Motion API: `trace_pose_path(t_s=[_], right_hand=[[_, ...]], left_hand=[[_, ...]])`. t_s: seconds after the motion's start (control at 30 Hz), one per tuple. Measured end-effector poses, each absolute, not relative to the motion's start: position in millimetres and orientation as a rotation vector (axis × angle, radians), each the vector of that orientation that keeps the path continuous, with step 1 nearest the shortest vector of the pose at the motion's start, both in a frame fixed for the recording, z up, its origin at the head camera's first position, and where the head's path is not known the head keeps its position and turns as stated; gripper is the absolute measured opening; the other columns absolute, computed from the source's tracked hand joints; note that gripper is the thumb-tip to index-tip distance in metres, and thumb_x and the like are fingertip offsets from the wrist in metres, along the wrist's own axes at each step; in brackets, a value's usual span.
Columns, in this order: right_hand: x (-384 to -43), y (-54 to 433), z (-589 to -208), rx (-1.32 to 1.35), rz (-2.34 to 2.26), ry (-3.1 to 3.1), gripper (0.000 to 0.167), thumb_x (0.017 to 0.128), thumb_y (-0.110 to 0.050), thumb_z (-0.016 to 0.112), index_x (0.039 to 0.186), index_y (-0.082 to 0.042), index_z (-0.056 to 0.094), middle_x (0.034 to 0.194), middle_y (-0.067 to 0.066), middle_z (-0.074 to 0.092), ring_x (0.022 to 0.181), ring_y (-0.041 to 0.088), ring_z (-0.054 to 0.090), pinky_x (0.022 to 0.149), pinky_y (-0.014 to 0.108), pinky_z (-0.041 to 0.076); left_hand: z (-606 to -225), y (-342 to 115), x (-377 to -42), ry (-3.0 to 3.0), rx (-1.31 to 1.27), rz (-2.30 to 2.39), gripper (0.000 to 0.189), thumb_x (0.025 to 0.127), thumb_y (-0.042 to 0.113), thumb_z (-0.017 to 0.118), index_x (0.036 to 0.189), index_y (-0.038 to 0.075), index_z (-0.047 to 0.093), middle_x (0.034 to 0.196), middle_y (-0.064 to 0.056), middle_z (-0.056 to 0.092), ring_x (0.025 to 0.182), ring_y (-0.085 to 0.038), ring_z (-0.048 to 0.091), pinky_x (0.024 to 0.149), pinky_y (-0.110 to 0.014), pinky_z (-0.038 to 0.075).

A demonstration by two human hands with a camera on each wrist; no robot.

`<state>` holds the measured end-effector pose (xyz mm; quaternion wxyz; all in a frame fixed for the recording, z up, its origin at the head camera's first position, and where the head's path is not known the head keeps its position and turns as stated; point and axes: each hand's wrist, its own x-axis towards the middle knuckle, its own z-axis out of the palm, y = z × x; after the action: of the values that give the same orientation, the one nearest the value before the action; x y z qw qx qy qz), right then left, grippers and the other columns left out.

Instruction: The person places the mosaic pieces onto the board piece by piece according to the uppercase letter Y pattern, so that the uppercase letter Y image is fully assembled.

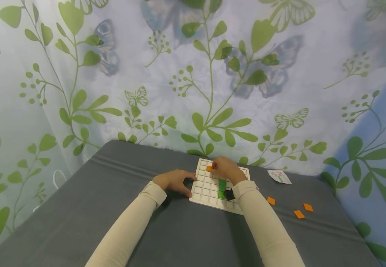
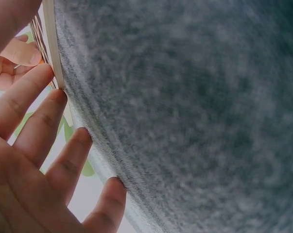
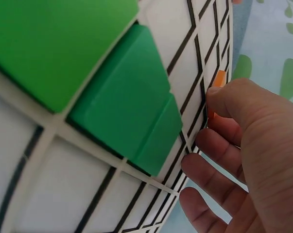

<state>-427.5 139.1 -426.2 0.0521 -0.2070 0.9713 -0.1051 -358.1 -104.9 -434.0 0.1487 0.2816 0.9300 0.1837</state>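
Observation:
A white gridded board lies on the grey surface. My left hand is at its left edge, thumb and forefinger spread apart; in the left wrist view its fairly straight fingers reach the board's side. Over the far part of the grid, my right hand pinches a small orange tile between thumb and forefinger, the thumb covering part of it. The other fingers curve loosely beneath. Green tiles sit in grid squares near the board's middle, one lighter green tile beside darker ones.
To the right of the board, three loose orange tiles lie on the grey cloth-covered table. A small printed paper with a coloured grid is at the back right. A curtain patterned with leaves and butterflies hangs behind.

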Motion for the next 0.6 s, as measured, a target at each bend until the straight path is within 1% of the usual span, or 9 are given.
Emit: trace_pose_path(t_s=[0.2,0.43,0.53,0.6], right_hand=[[-426.9,141.3,-424.2,-0.611,-0.366,2.941,0.022,0.097,-0.027,0.067,0.111,-0.012,0.07,0.101,0.001,0.068,0.081,0.018,0.061,0.075,0.041,0.053],[-427.6,140.5,-424.6,-0.579,-0.397,2.933,0.023,0.096,-0.026,0.068,0.113,-0.01,0.07,0.096,0.001,0.068,0.078,0.018,0.061,0.074,0.04,0.053],[-427.6,141.2,-425.9,-0.593,-0.421,2.931,0.023,0.096,-0.025,0.068,0.113,-0.009,0.07,0.097,0.002,0.069,0.077,0.019,0.061,0.074,0.04,0.053],[-426.2,142.5,-426.2,-0.597,-0.425,2.928,0.025,0.097,-0.026,0.067,0.115,-0.009,0.07,0.101,0.003,0.069,0.08,0.02,0.062,0.075,0.041,0.053]], left_hand=[[-432.5,-102.7,-359.2,2.668,0.799,0.52,0.07,0.083,0.039,0.085,0.145,0.023,0.058,0.157,0.004,0.042,0.144,-0.023,0.038,0.114,-0.041,0.035],[-432.3,-102.4,-360.9,2.663,0.798,0.51,0.07,0.083,0.041,0.085,0.145,0.024,0.057,0.158,0.005,0.041,0.144,-0.024,0.037,0.114,-0.042,0.034],[-433.1,-102.8,-359.9,2.663,0.792,0.518,0.07,0.083,0.04,0.085,0.145,0.023,0.058,0.158,0.004,0.041,0.144,-0.024,0.037,0.115,-0.042,0.034],[-433.5,-103.3,-359.5,2.66,0.794,0.526,0.07,0.083,0.039,0.085,0.145,0.022,0.058,0.158,0.004,0.041,0.144,-0.024,0.037,0.115,-0.042,0.034]])
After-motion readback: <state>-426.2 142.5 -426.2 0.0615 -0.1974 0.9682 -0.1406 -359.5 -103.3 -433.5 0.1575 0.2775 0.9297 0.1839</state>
